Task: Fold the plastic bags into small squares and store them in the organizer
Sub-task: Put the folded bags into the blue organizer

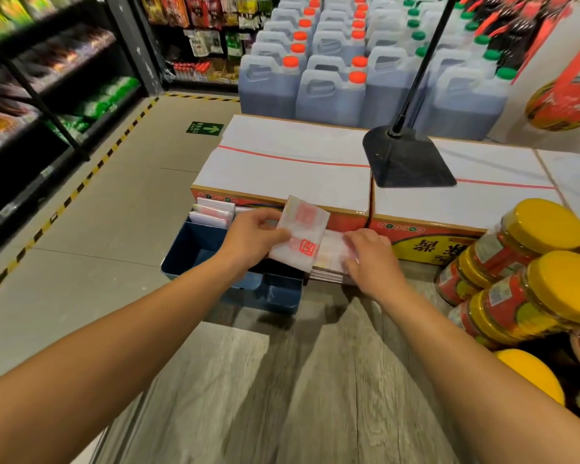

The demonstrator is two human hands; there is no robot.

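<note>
At the left of the frame's middle, the blue organizer (195, 249) sits on the wooden worktop (248, 380), against the cartons (282, 162). Its far compartments, toward the upper left of it, already hold a few folded bags (211, 212) standing on edge, so part of the task looks done; the near compartments, lower in the frame, show only bare blue walls and floor, so there is room for more. Just right of that, the left hand (252, 237) has its grip closed on a folded bag (298, 232), thumb on top and fingers beneath, holding it tilted above the organizer's right side. This bag is already a small white square with red print, and I judge it ready to be slotted in, though it is not yet inside any compartment. Further right, in the centre of the frame, the right hand (369, 256) rests with fairly straight fingers on a low stack (329, 262) of flat bags lying on the worktop just beside the organizer; its grip is open, pressing rather than pinching. That stack suggests a good share of folding and storing is left, though how many bags it holds cannot be told. Jars (533, 262) with yellow lids fill the right edge.
</note>
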